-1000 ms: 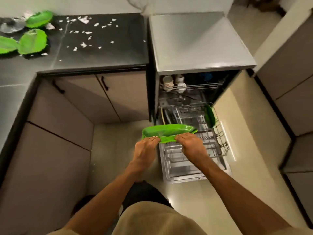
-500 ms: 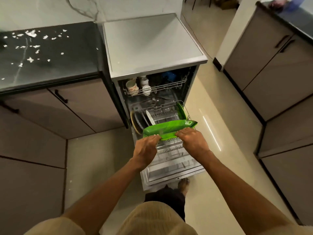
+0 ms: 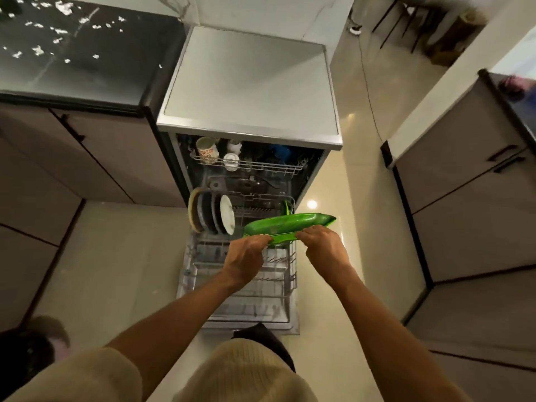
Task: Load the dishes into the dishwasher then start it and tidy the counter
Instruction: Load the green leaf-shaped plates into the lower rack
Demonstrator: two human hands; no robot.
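Left hand: the left hand (image 3: 246,260) pinches the near rim of a green leaf-shaped plate (image 3: 290,224) toward its left end, fingers curled over the edge.
Right hand: the right hand (image 3: 324,247) grips the same near rim further right, knuckles up.
Green plate: held level between both hands, above the pulled-out lower rack (image 3: 246,274), its pointed tip toward the right.
Lower rack: drawn out over the open dishwasher door (image 3: 293,323); a row of plates (image 3: 213,211) stands on edge at its back left, a white one nearest the green plate; another green piece (image 3: 286,208) stands at the back right, just behind the held plate.
Upper rack: the upper rack (image 3: 261,166) holds a patterned mug (image 3: 207,149) and small white cups (image 3: 231,162).
Dishwasher: the dishwasher (image 3: 249,82) has a pale flat top.
Surface: the dark surface (image 3: 87,62) to the left carries scattered white scraps (image 3: 37,50).
Floor: pale tiled floor (image 3: 116,256) around the machine.
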